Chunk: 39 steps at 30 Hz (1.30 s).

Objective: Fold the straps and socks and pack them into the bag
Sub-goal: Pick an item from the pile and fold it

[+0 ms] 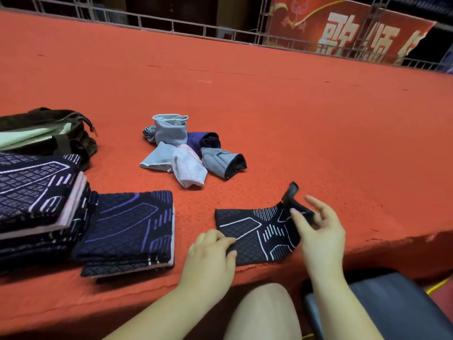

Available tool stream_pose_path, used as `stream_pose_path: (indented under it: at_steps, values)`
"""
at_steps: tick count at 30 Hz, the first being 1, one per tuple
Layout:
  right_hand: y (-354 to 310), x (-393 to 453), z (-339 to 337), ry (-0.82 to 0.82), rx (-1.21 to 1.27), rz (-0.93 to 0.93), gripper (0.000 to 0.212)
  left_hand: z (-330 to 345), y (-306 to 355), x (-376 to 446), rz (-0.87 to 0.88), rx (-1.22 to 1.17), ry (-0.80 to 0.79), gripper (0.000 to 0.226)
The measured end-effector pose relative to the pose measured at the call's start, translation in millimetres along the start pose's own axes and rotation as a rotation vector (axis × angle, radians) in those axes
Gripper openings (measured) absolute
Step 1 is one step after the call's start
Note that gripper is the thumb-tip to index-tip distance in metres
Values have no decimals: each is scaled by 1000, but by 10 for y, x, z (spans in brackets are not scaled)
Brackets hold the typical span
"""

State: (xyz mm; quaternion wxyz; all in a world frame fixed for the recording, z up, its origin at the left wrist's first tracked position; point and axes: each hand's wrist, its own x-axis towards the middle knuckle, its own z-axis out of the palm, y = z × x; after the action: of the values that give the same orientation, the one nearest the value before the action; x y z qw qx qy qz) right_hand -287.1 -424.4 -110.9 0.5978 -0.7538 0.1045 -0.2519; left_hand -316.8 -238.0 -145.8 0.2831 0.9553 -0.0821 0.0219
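Note:
A black strap with white line pattern (255, 233) lies flat near the front edge of the red table. My left hand (213, 251) pinches its near left corner between thumb and fingers. My right hand (318, 227) pinches the strap's right end, lifting it off the table. Folded dark patterned straps (132, 229) lie in a pile to the left, and a taller stack (36, 190) stands at the far left. A heap of loose socks and small straps (188, 149), grey, blue and striped, sits further back. The dark olive bag (51, 133) lies open at the far left.
The red cloth-covered table (269, 106) stretches far back to a metal railing (171, 25) with a red banner (343, 28). A dark chair seat (382, 305) is at the lower right, beside my knee (262, 312).

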Motion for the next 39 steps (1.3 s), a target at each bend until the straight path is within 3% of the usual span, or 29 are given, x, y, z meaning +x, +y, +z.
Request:
stream_pose_path:
  at_steps: [7, 9, 14, 16, 19, 23, 29, 33, 35, 37, 39]
  values:
    - [207, -569, 489, -443, -262, -234, 32, -1, -92, 72, -231, -415, -6, 49]
    - [265, -617, 504, -497, -302, -248, 20, -11, -98, 64, -211, -454, -21, 51]
    - [240, -605, 396, -660, -364, -369, 31, -35, -99, 107, -211, -380, -14, 36]
    - [247, -547, 322, -579, -374, -452, 25, -52, -90, 132, -225, -336, -24, 35]
    - [200, -353, 231, -308, -428, -287, 9, -84, -57, 135, -247, -262, -43, 33]
    - [143, -124, 243, -337, -560, 169, 31, -83, 21, 115, -237, -64, -76, 32]
    - [-127, -106, 366, -550, 57, 565, 19, -112, -1, 137, -270, -142, -127, 29]
    - [-416, -132, 361, -665, 461, 752, 37, -194, 55, 129, -365, -719, -60, 13]
    - [-519, -131, 345, -699, 587, 761, 58, -325, 97, 98, -399, -1013, -13, 12]
    - [-607, -139, 360, -737, 671, 712, 75, -525, 98, 40, -358, -1129, 26, 16]
    - [-684, -162, 428, -762, 656, 610, 66, -780, 39, -25, -278, -1079, 108, 20]
